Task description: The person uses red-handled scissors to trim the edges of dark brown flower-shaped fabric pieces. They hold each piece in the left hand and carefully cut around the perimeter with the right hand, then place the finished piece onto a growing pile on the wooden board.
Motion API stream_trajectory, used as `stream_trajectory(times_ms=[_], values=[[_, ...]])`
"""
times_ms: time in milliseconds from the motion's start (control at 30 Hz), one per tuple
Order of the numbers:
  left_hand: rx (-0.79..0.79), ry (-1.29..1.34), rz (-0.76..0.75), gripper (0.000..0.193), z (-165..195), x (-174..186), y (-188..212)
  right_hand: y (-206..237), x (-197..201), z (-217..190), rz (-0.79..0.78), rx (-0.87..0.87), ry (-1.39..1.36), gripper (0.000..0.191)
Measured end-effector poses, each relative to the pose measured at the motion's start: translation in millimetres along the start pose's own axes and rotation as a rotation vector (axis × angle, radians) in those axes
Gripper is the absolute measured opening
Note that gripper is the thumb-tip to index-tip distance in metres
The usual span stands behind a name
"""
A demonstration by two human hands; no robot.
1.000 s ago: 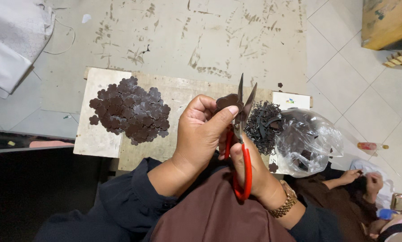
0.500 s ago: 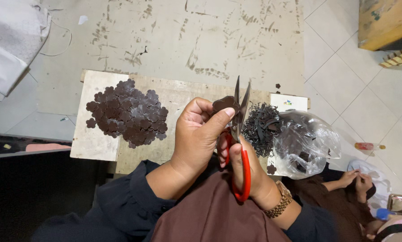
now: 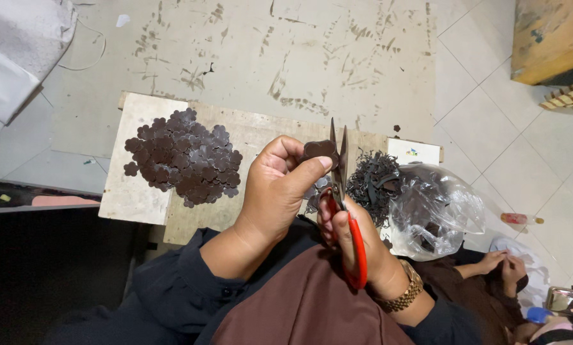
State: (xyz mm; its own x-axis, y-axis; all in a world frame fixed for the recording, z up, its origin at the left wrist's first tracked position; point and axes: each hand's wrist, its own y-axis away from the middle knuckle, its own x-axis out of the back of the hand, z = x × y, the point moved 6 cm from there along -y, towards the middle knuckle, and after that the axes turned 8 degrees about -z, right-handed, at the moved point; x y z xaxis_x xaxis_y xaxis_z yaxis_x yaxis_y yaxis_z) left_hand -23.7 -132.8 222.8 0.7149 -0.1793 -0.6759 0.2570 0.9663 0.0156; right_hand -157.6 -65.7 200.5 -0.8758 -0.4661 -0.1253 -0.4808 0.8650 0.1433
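Lying across the tiled floor [image 3: 490, 160], the low wooden board [image 3: 254, 137] carried a heap of dark flower-shaped cutouts [image 3: 184, 160] on its left and a tangle of dark trimmings [image 3: 372, 179] beside a clear plastic bag [image 3: 433, 211] on its right. Above it, the left hand [image 3: 273, 191] was pinched shut on a small dark piece [image 3: 318, 151], thumb over fingers. The right hand [image 3: 356, 246] was closed through the red handles of the scissors [image 3: 339, 172], whose long axis ran away from the body, tips pointing at the board's far edge, blades nearly together just beside the piece. Trimming its outline seemed the step in hand; the next cut would call for turning the piece against the blades.
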Motion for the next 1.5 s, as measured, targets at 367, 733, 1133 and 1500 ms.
stream_trajectory(times_ms=[367,733,1133,1500], values=[[0.035,-0.05,0.017,0.014,0,4,2,2,-1,2,-0.043,-0.008,-0.069,0.06],[-0.009,-0.067,-0.004,0.017,6,5,5,5,-1,9,-0.063,-0.032,-0.129,0.058],[-0.062,-0.166,-0.037,0.031,18,4,6,7,-3,2,-0.099,-0.054,-0.069,0.061],[0.028,-0.36,-0.039,0.041,28,1,10,4,-6,-12,-0.217,-0.019,0.013,0.076]])
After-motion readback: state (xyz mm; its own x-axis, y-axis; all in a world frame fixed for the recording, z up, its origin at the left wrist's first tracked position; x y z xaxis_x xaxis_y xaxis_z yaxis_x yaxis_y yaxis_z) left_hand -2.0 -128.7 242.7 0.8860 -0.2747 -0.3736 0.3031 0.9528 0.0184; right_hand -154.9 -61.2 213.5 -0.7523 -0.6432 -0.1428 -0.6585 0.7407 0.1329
